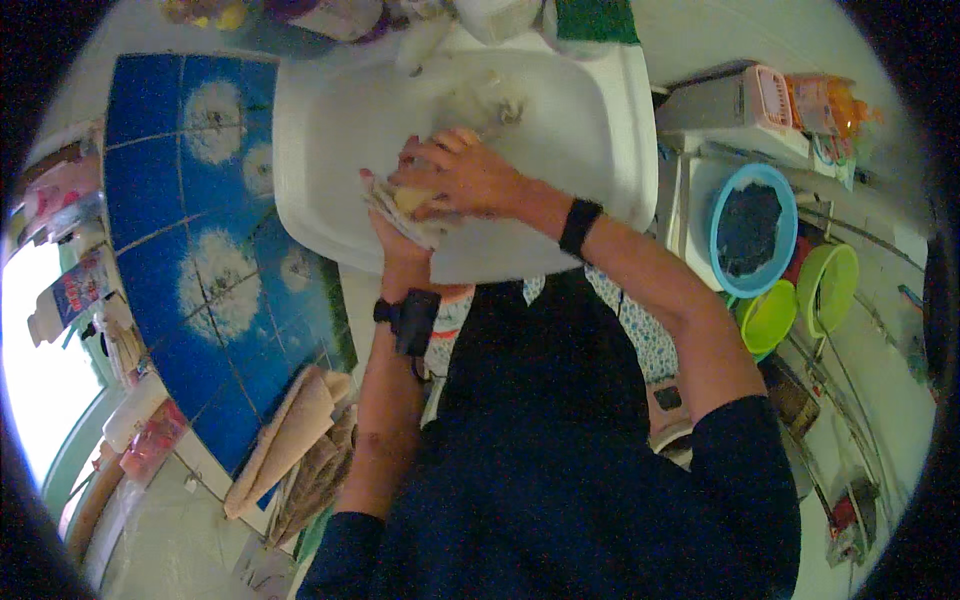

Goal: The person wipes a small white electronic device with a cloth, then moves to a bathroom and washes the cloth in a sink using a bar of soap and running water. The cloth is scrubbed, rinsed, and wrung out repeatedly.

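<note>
Both hands meet over the front left part of a white washbasin (pixel 337 127). My left hand (pixel 397 234) comes up from below and holds a crumpled white cloth (pixel 386 206); much of this hand is hidden behind the cloth and the other hand. From the right, my right hand (pixel 476 174) reaches across with bent fingers. Between its thumb and fingers shows a pale yellow piece (pixel 409 199), pressed against the cloth. Blur leaves unclear whether that piece is soap. Greyish, murky matter (pixel 480 105) lies in the bowl around the drain (pixel 511 112).
Folded towels (pixel 289 439) hang at the lower left, beside blue flower-patterned tiles (pixel 150 187). On the right stand a light blue basin (pixel 716 225) with dark contents, green tubs (pixel 769 319) and an orange bottle (pixel 825 105). A green cloth (pixel 596 21) lies at the sink's back edge.
</note>
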Tool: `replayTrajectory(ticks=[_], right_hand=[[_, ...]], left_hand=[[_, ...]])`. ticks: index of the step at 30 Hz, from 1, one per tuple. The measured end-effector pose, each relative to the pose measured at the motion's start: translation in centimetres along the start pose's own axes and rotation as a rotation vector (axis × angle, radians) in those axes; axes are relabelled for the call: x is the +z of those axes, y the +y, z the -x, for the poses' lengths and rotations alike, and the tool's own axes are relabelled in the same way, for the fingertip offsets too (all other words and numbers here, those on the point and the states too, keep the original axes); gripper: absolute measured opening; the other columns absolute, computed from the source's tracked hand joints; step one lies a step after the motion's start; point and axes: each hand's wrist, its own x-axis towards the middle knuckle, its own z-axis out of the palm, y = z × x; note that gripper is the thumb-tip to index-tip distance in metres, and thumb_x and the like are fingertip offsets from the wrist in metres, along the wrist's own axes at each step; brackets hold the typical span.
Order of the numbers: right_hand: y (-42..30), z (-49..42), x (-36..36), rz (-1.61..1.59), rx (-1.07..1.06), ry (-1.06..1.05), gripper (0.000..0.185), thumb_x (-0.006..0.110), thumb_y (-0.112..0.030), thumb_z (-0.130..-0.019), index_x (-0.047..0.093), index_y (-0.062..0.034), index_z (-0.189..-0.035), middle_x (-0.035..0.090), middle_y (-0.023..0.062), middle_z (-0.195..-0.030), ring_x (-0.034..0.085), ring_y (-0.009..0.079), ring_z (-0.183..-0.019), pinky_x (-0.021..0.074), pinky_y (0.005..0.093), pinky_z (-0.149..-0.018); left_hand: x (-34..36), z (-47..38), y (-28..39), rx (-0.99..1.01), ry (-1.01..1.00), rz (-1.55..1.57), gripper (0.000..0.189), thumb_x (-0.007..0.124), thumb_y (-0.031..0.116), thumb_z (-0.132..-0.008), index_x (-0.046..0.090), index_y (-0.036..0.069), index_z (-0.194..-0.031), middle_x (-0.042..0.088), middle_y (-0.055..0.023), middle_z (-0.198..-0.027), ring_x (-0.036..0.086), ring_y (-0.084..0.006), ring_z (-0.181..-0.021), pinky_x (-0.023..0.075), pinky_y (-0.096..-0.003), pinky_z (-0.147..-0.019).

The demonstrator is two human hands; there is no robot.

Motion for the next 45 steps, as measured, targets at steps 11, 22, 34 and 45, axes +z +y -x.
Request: replayTrajectory(ticks=[11,22,34,45], right_hand=[[3.2,1.1,1.9,0.076,0.127,0.057,0.048,0.062,-0.048,-0.076,0.057,-0.0124,-0.109,0.056,0.0089,-0.103,0.053,0.0275,-0.101,0.046,0.0402,-0.083],[3.0,-0.2,1.5,-0.272,0.706,0.057,0.066,0.045,-0.047,-0.093,0.037,0.0048,-0.133,0.04,0.0229,-0.137,0.036,0.0355,-0.128,0.0245,0.0379,-0.109],[-1.4,-5.3,0.3,-0.157,0.719,-0.079,0.025,0.049,-0.022,-0.094,0.054,0.0021,-0.095,0.054,0.0188,-0.077,0.055,0.0313,-0.071,0.0446,0.0398,-0.066],[-6.6,-8.5,5.0,-0.301,0.365,-0.076,0.026,0.053,-0.02,-0.088,0.053,-0.0032,-0.109,0.058,0.0155,-0.098,0.056,0.0285,-0.083,0.0453,0.0357,-0.071]], left_hand=[[2.9,-1.0,-0.9,0.021,0.2,-0.177,0.063,0.064,0.028,-0.075,0.039,0.002,-0.126,0.053,-0.0105,-0.117,0.054,-0.0214,-0.106,0.0457,-0.0346,-0.09],[-0.8,-0.6,-2.5,-0.024,0.28,-0.39,0.04,0.05,0.023,-0.091,0.046,0.006,-0.127,0.054,-0.0047,-0.122,0.052,-0.0223,-0.112,0.0414,-0.0345,-0.096],[-2.4,0.6,0.4,0.237,0.251,-0.341,0.047,0.06,0.028,-0.089,0.047,0.004,-0.126,0.052,-0.0144,-0.117,0.051,-0.0271,-0.105,0.0444,-0.0387,-0.086],[-2.0,0.9,-3.8,0.366,0.578,0.114,0.028,0.052,0.016,-0.09,0.054,0.004,-0.115,0.056,-0.0091,-0.113,0.053,-0.0234,-0.103,0.0423,-0.0368,-0.091]])
